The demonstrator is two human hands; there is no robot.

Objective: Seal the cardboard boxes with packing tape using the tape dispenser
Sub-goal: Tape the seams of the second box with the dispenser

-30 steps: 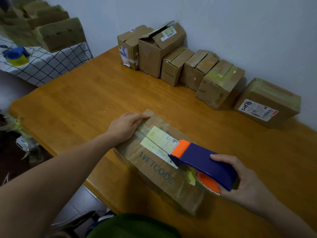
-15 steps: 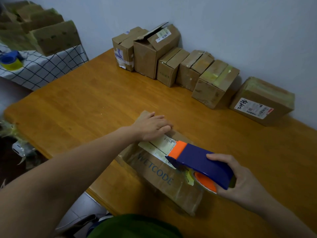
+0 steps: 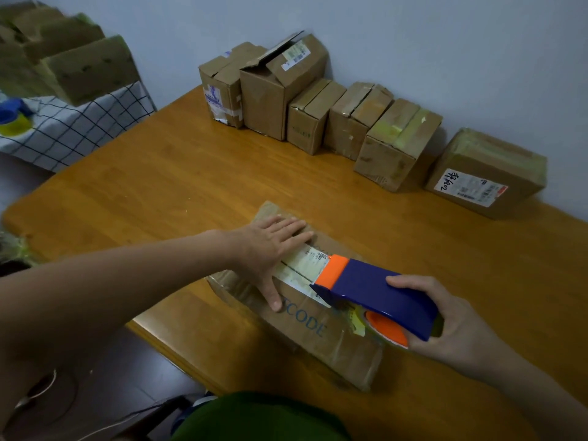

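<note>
A flat cardboard box (image 3: 321,338) with blue lettering and a pale label lies on the wooden table (image 3: 165,186) near its front edge. My left hand (image 3: 270,246) lies flat on the box's far half, fingers straight, pressing it down. My right hand (image 3: 455,326) grips a blue and orange tape dispenser (image 3: 372,294), whose orange nose sits on the label at the middle of the box top. The tape roll shows under the dispenser's rear.
Several cardboard boxes (image 3: 394,148) stand in a row along the wall at the back; one (image 3: 280,81) has a raised flap. More boxes (image 3: 79,65) and a second dispenser (image 3: 12,116) sit on a checked cloth at the far left.
My left hand slid from the box's left edge onto the top and flattened out near the label. The dispenser and right hand stayed about where they were on the box.
</note>
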